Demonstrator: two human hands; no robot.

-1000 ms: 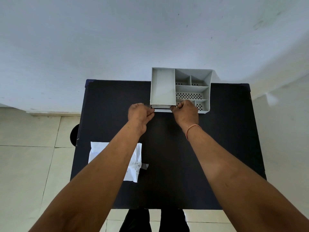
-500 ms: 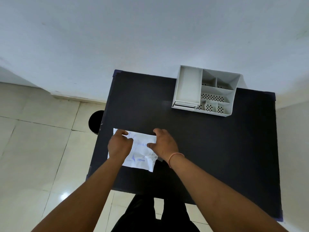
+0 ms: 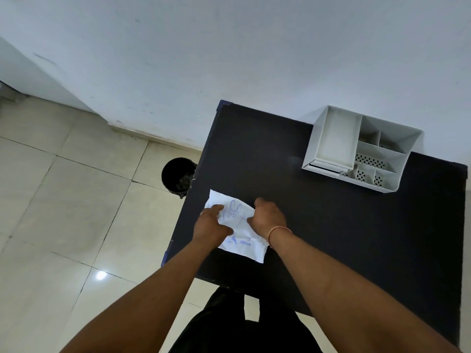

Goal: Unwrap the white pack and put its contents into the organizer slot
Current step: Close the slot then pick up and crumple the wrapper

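- Both hands are on the white pack (image 3: 239, 233) — the left hand (image 3: 211, 226) pinches its left edge, the right hand (image 3: 267, 217) is curled over its right side, gripping the crumpled paper.
- The pack, printed in blue, lies at the near left part of the black tabletop (image 3: 331, 225).
- A black bin (image 3: 178, 178) stands on the tiled floor just beside the tabletop's left edge.
- The white organizer (image 3: 356, 151) sits at the far right — well apart from the pack.

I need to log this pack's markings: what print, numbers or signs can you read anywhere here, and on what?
"100", followed by small blurred letters: blue print near the lower edge of the white pack.
"CC", faint and uncertain, just above it.
Blue drawing and lines between the two hands: too blurred to read.
Organizer, table: no text.
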